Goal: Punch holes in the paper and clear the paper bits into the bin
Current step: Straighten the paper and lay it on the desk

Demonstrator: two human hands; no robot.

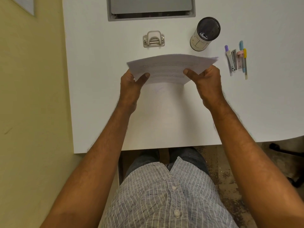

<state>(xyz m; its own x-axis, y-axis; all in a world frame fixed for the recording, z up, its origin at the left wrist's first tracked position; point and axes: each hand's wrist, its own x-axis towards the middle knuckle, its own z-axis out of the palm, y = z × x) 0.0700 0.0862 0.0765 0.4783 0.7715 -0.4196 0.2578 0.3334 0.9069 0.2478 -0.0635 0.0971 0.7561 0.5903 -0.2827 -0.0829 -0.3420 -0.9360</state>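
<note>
paper held up over the desk

the left hand (130,88) pinched the paper (171,68) at its near left corner, thumb on top and fingers hidden underneath. the right hand (205,83) gripped the near right side the same way, thumb pressed flat on the sheet. the paper hung above the white desk (98,96), bowed a little, faint printed lines across it. at about 11 o'clock from the sheet sat the metal hole punch (153,39), well apart from it. at 1 o'clock stood a small dark-rimmed bin (205,34) with pale scraps inside. off at 3 o'clock lay a cluster of pens (236,60). a grey recessed tray (151,9) sat at 12 o'clock, at the far edge.
</note>
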